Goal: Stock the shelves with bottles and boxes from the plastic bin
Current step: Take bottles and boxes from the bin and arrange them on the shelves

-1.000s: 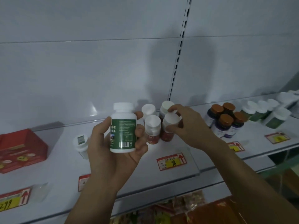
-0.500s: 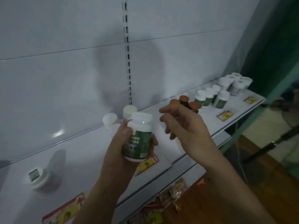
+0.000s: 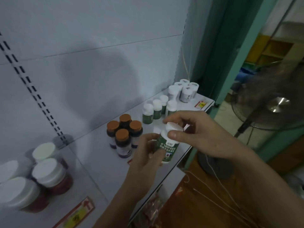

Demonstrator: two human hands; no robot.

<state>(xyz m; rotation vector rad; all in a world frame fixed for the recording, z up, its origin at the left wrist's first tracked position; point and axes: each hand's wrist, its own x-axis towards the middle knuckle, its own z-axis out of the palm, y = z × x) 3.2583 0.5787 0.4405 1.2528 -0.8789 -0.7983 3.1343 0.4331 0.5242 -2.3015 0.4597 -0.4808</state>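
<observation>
White metal shelf (image 3: 98,155), smooth and flat, ran right to a cut-off end. On it stood round plastic bottles in clusters: red-brown ones with white caps (image 3: 49,176), dark ones with orange caps (image 3: 122,139), green-labelled ones (image 3: 156,109), white ones (image 3: 185,92). Your left hand (image 3: 146,160) wrapped the body of the green-labelled bottle (image 3: 167,145), tilted above the shelf's front edge. Your right hand (image 3: 197,134) pinched its white cap, thumb in front.
</observation>
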